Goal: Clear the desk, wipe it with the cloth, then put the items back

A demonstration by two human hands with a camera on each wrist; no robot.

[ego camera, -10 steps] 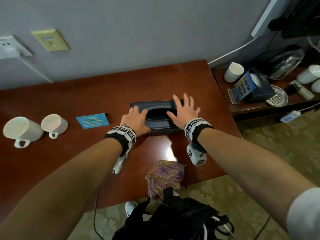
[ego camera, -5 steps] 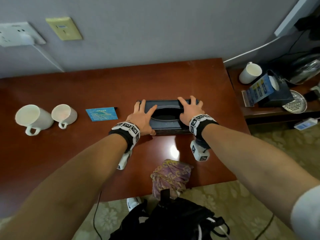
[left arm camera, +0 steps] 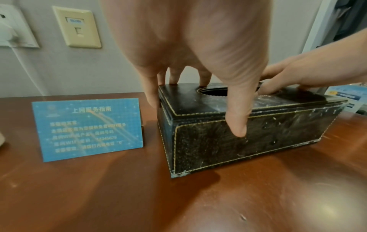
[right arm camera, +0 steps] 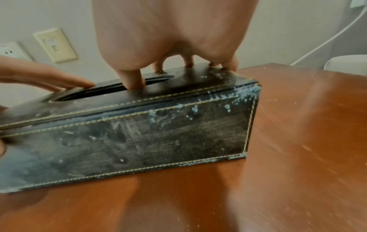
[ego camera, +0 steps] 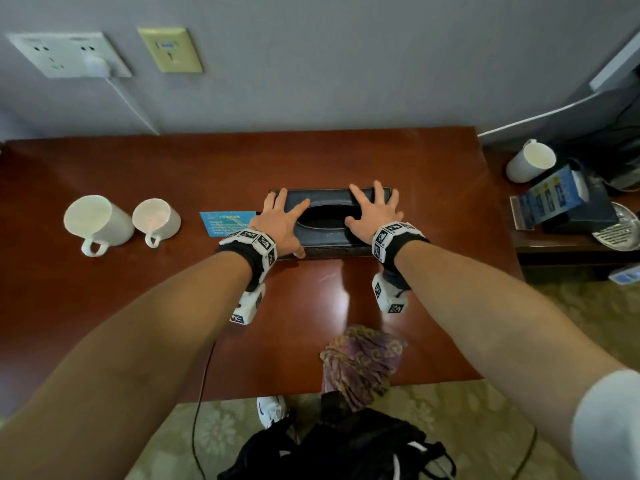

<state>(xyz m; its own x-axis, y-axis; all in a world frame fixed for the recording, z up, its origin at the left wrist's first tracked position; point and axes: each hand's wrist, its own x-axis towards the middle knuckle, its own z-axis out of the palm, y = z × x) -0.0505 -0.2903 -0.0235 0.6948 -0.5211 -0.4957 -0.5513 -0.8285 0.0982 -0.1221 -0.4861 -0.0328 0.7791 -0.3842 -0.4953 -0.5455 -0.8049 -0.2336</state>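
Note:
A black leather tissue box (ego camera: 329,233) stands mid-desk on the red-brown desk (ego camera: 138,306). My left hand (ego camera: 282,223) lies flat on its left end with fingers spread, and the thumb hangs down the front face (left arm camera: 237,124). My right hand (ego camera: 372,213) rests flat on the right end, thumb at the slot's edge (right arm camera: 133,81). A blue card (ego camera: 227,221) stands just left of the box. Two white mugs (ego camera: 98,221) (ego camera: 156,218) lie on their sides farther left. A purple cloth (ego camera: 362,358) is bunched at the desk's front edge.
A lower shelf on the right carries a white cup (ego camera: 530,161), a blue-labelled box (ego camera: 554,199) and a metal dish (ego camera: 620,226). Wall sockets (ego camera: 69,55) with a plugged-in cable sit above the desk. A black bag (ego camera: 339,445) lies on the floor in front.
Both hands have spread flat on the box's top; earlier the left was curled at its front edge. The gap between the box and the blue card has narrowed.

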